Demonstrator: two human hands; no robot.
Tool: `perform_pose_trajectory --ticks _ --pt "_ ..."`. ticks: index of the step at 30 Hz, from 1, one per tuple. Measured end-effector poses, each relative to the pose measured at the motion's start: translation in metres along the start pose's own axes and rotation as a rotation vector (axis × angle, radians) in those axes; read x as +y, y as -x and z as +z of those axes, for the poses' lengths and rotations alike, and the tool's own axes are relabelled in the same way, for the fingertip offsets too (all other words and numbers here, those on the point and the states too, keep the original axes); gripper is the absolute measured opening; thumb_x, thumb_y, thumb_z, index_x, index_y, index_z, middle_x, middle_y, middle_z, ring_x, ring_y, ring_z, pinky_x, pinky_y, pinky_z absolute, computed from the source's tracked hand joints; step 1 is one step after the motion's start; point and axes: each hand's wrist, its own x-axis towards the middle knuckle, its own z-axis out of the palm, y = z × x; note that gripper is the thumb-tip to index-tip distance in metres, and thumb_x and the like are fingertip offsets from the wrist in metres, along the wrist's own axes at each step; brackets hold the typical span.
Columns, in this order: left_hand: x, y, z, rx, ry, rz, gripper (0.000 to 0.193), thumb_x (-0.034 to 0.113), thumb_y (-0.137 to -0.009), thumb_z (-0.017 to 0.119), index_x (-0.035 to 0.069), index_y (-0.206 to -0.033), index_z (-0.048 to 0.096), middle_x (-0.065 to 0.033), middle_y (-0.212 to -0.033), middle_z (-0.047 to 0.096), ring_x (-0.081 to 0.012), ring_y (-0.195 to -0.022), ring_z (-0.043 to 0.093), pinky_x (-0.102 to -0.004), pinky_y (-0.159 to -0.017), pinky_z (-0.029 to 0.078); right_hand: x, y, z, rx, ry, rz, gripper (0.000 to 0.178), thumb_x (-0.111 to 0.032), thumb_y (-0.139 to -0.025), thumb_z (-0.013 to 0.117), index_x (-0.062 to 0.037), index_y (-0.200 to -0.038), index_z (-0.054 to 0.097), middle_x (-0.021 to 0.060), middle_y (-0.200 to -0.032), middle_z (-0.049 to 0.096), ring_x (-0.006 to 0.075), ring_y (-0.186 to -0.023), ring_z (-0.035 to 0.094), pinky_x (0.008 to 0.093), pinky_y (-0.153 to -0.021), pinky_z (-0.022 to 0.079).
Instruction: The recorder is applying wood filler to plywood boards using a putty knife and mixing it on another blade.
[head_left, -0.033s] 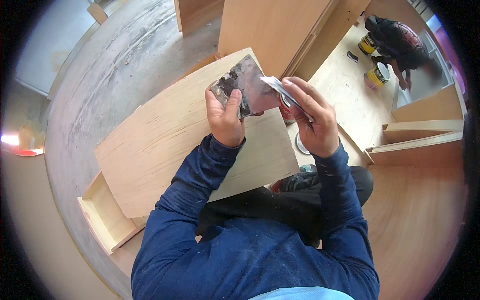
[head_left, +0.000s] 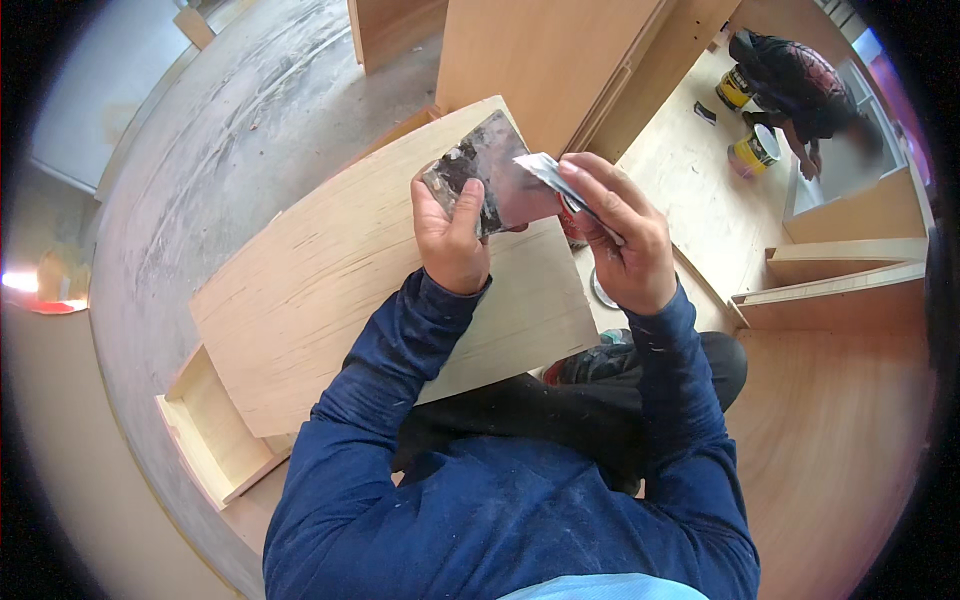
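Note:
My left hand (head_left: 448,240) grips a flat rectangular palette (head_left: 515,175) from its near-left side, thumb on top. Dark and whitish smears cover its face. In my right hand (head_left: 638,245) is a putty knife (head_left: 543,170), its pale, coated blade slanting over the palette's right part; I cannot tell whether they touch. Both hands are above a light plywood panel (head_left: 340,290) that slants across in front of me, over my legs. Partly hidden behind my right hand stands a red can (head_left: 573,224).
An open wooden drawer or box (head_left: 215,425) sits at the panel's lower left. Tall wooden cabinet pieces (head_left: 540,70) stand ahead. At the far right another person (head_left: 800,85) bends over near yellow-and-black buckets (head_left: 757,150). A round lid (head_left: 603,288) lies by my right wrist.
The putty knife in my right hand has shifted slightly left over the palette. My left hand and the palette look unmoved.

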Motion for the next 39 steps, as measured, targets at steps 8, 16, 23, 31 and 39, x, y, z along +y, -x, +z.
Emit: perform_pose_trajectory --ticks 8,16,23,31,39 --pt "0.005 -0.004 0.0 -0.074 -0.012 -0.078 0.035 0.002 -0.097 0.051 0.002 -0.128 0.035 -0.0163 -0.113 0.06 -0.0238 -0.086 0.069 -0.0366 -0.065 0.062 0.003 0.001 0.011 -0.072 0.145 -0.233 0.051 0.016 -0.075 0.066 -0.0061 -0.121 0.068 0.0212 -0.123 0.063 0.0397 -0.113 0.063 0.0429 -0.093 0.053" --pt "0.003 -0.003 -0.001 -0.02 0.071 -0.036 0.035 0.0 -0.096 0.053 0.003 -0.128 0.038 -0.0144 -0.111 0.061 -0.0223 -0.083 0.068 -0.0357 -0.059 0.061 0.011 0.009 0.011 -0.067 0.211 -0.159 0.048 0.012 -0.077 0.063 -0.0075 -0.12 0.068 0.0194 -0.126 0.063 0.0397 -0.12 0.059 0.0433 -0.098 0.05" --pt "-0.01 -0.003 -0.007 -0.042 -0.15 0.155 0.047 -0.001 -0.095 0.053 -0.001 -0.139 0.036 -0.0139 -0.129 0.056 -0.0184 -0.116 0.056 -0.0333 -0.097 0.047 0.006 0.021 -0.02 -0.012 0.533 -0.106 0.038 0.006 -0.075 0.066 -0.0059 -0.111 0.071 0.0154 -0.119 0.067 0.0356 -0.117 0.06 0.0434 -0.095 0.047" --pt "-0.012 0.011 -0.001 -0.047 -0.463 0.241 0.042 0.001 -0.088 0.061 0.0 -0.127 0.045 -0.0105 -0.119 0.058 -0.0143 -0.111 0.054 -0.0312 -0.096 0.044 -0.006 0.031 0.009 -0.047 0.787 -0.116 0.042 -0.005 -0.075 0.071 -0.0127 -0.116 0.071 0.0049 -0.12 0.068 0.0336 -0.121 0.057 0.0466 -0.097 0.042" --pt "-0.026 0.017 -0.011 -0.245 -0.47 0.232 0.038 0.0 -0.09 0.061 0.002 -0.122 0.042 -0.0132 -0.101 0.06 -0.0168 -0.089 0.06 -0.0301 -0.08 0.05 0.033 -0.024 -0.009 0.117 0.611 -0.147 0.047 0.003 -0.077 0.064 -0.0115 -0.122 0.068 0.0095 -0.114 0.069 0.0304 -0.109 0.065 0.0419 -0.085 0.05"
